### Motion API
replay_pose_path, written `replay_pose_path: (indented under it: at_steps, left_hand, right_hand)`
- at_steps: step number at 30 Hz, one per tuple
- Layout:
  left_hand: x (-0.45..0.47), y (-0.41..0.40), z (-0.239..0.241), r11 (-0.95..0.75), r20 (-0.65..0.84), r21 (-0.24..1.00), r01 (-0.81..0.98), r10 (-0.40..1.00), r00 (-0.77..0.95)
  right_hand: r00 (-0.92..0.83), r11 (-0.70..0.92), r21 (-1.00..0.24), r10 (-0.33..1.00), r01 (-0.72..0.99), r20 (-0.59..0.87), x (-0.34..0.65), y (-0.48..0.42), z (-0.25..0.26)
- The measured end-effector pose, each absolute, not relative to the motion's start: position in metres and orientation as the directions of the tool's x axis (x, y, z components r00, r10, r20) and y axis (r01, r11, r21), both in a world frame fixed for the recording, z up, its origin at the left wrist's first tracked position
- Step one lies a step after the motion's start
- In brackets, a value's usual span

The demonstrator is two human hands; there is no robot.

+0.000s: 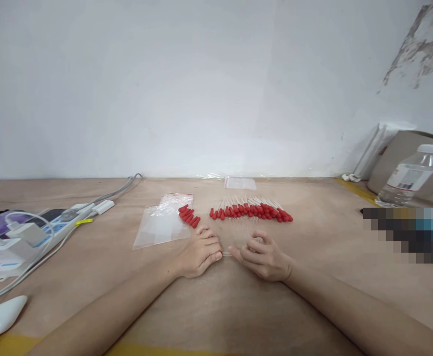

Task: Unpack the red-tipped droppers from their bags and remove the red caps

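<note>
Low over the table, my left hand (201, 251) is closed, its thumb and fingers pinching a red rubber bulb that is mostly hidden. My right hand (264, 258) pinches a thin clear glass tube (226, 254), which bridges the gap between both hands and meets the bulb at my left thumb. Just beyond the right hand lie several loose clear tubes (243, 228). Behind them is a row of droppers (249, 210), red bulbs toward me and pale tubes pointing away. A small heap of loose red bulbs (189, 216) rests beside clear plastic bags (159, 230), left of the row.
At left sit a power strip (73, 213) with chargers (11, 254) and cables, and a white spoon-shaped object (3, 315). A water bottle (409, 175) stands at right before a brown bag (390, 151). Another clear bag (240, 183) lies by the wall.
</note>
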State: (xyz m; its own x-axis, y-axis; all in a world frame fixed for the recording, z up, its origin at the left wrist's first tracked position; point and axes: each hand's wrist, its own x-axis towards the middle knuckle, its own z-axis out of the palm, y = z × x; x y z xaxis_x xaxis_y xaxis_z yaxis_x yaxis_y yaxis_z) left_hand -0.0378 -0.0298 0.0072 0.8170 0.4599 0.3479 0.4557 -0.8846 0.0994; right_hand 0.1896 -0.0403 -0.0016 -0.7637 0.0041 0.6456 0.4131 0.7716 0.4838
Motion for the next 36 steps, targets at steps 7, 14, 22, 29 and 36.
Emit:
replay_pose_path:
  at_steps: [7, 14, 22, 29, 36]
  left_hand:
    - [-0.054, -0.023, 0.010, -0.780, 0.453, 0.273, 0.564, 0.621, 0.640]
    - [-0.074, 0.012, 0.015, -0.437, 0.551, 0.527, 0.728, 0.829, 0.099]
    - [-0.099, 0.047, 0.046, -0.303, 0.462, 0.498, 0.812, 0.886, 0.048]
    - [-0.084, 0.052, 0.039, -0.380, 0.420, 0.214, 0.900, 0.868, 0.266]
    - [-0.086, 0.045, 0.034, -0.390, 0.418, 0.062, 0.919, 0.846, 0.331]
  right_hand:
    - [-0.585, 0.737, 0.268, 0.208, 0.620, 0.784, 0.209, -0.031, -0.009]
    - [-0.340, 0.606, -0.114, 0.580, 0.787, 0.740, 0.197, -0.018, -0.011]
    - [-0.407, 0.579, 0.002, 0.571, 0.815, 0.713, 0.167, -0.004, 0.003]
    - [-0.490, 0.587, 0.123, 0.521, 0.800, 0.699, 0.156, -0.001, -0.009]
    - [-0.481, 0.609, 0.023, 0.602, 0.793, 0.637, 0.157, -0.007, -0.008]
